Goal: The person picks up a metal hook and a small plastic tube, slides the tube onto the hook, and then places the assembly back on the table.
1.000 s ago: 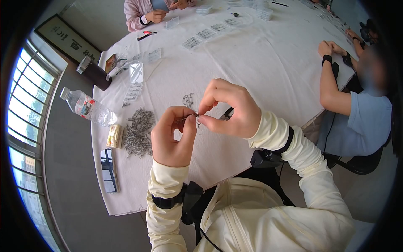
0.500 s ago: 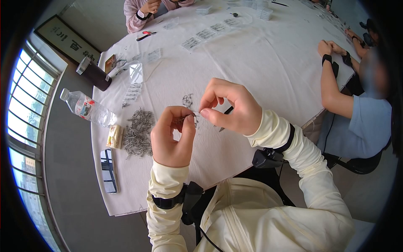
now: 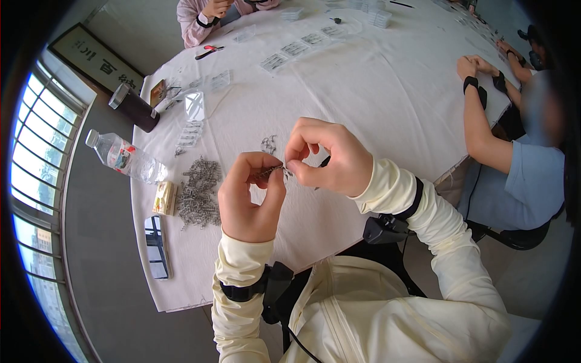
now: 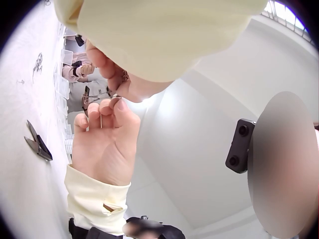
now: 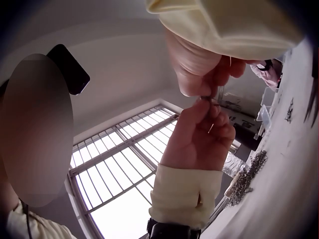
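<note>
My left hand pinches small dark wire-like metal pieces between thumb and forefinger. At their tip, the thumb and forefinger of my right hand pinch the end of a small metal piece; its exact kind I cannot tell. Both hands meet above the white-covered table, fingertips close together. A heap of similar small metal pieces lies left of my left hand, and a smaller cluster lies just beyond the fingers. In the left wrist view, pointed snips with dark handles rest on the cloth; my right hand partly hides them in the head view.
Along the left side are a phone, a small yellow packet, a water bottle and a dark flask. Clear compartment boxes and red-handled pliers lie farther back. Other people sit around the table.
The right fingertips drew slightly back from the left ones, then came in close again, shifting a little down and left. The left hand has hardly moved.
</note>
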Demonstrator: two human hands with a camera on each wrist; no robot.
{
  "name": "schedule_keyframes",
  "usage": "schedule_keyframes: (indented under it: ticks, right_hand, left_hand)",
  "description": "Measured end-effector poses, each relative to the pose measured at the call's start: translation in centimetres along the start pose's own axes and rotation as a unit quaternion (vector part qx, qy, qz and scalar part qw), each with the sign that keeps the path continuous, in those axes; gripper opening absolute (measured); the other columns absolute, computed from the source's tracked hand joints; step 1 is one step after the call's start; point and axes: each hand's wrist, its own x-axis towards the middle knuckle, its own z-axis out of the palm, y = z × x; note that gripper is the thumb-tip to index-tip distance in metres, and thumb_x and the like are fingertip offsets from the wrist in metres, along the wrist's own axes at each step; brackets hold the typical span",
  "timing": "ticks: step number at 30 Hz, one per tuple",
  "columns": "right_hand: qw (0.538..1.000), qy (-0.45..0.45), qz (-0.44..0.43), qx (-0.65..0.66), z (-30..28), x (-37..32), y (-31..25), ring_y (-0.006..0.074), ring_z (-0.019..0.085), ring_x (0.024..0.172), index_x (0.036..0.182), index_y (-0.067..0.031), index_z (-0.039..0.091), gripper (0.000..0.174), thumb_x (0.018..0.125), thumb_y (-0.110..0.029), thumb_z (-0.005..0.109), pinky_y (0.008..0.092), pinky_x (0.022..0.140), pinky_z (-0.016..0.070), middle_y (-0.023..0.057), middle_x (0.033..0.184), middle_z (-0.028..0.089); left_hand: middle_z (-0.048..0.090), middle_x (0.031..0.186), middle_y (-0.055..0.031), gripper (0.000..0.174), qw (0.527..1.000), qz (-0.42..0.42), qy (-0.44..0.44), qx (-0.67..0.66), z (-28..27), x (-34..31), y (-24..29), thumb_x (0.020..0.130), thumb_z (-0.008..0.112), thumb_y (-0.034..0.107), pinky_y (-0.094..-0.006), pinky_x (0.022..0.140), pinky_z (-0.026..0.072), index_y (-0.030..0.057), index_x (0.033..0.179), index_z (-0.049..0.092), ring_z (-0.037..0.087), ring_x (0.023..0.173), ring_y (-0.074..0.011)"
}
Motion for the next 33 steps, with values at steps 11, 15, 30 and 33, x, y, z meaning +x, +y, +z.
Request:
schedule_keyframes:
  ticks: [11, 15, 30, 33]
  right_hand:
    - [1.0, -0.003, 0.025, 0.007, 0.0, -0.1, 0.2, 0.0105, 0.051, 0.075, 0.087, -0.005, 0.067, 0.009, 0.082, -0.012, 0.07, 0.0273, 0.07, 0.0393, -0.0001, 0.08, 0.062]
    - [0.999, -0.014, 0.042, 0.014, 0.0, 0.0, 0.0, 0.0104, 0.051, 0.075, 0.086, -0.0046, 0.066, 0.009, 0.082, -0.012, 0.069, 0.0271, 0.07, 0.0392, 0.0001, 0.081, 0.061]
    - [0.999, -0.026, 0.008, 0.019, 0.4, -0.1, 0.5, 0.0126, 0.047, 0.078, 0.087, -0.0053, 0.055, 0.006, 0.084, -0.009, 0.058, 0.0291, 0.072, 0.0399, 0.0007, 0.085, 0.053]
    - [0.998, -0.038, 0.024, 0.032, 0.3, 0.0, 0.3, 0.0124, 0.047, 0.077, 0.085, -0.0049, 0.055, 0.006, 0.084, -0.01, 0.058, 0.0286, 0.072, 0.0398, 0.0007, 0.084, 0.053]
  left_hand:
    - [0.068, 0.083, -0.0052, 0.01, 0.998, 0.044, 0.05, 0.016, 0.4, 0.3, -0.7, 0.085, 0.066, -0.001, -0.0255, 0.071, 0.0486, -0.0005, 0.095, 0.062, 0.058, 0.073, -0.0114]
    - [0.068, 0.084, -0.0055, 0.011, 0.997, 0.05, 0.051, 0.017, 0.4, 0.2, -0.8, 0.085, 0.066, -0.001, -0.0257, 0.071, 0.0489, -0.0003, 0.095, 0.062, 0.059, 0.073, -0.0115]
    - [0.066, 0.079, -0.0065, 0.01, 0.998, 0.014, 0.024, 0.064, 0.5, 0.2, -0.8, 0.084, 0.067, 0.003, -0.0262, 0.064, 0.0474, -0.0013, 0.092, 0.062, 0.059, 0.067, -0.0125]
    - [0.066, 0.078, -0.0064, 0.011, 0.998, 0.003, 0.023, 0.062, 0.5, 0.2, -1.0, 0.083, 0.068, 0.004, -0.0261, 0.063, 0.047, -0.0008, 0.091, 0.062, 0.058, 0.066, -0.0129]
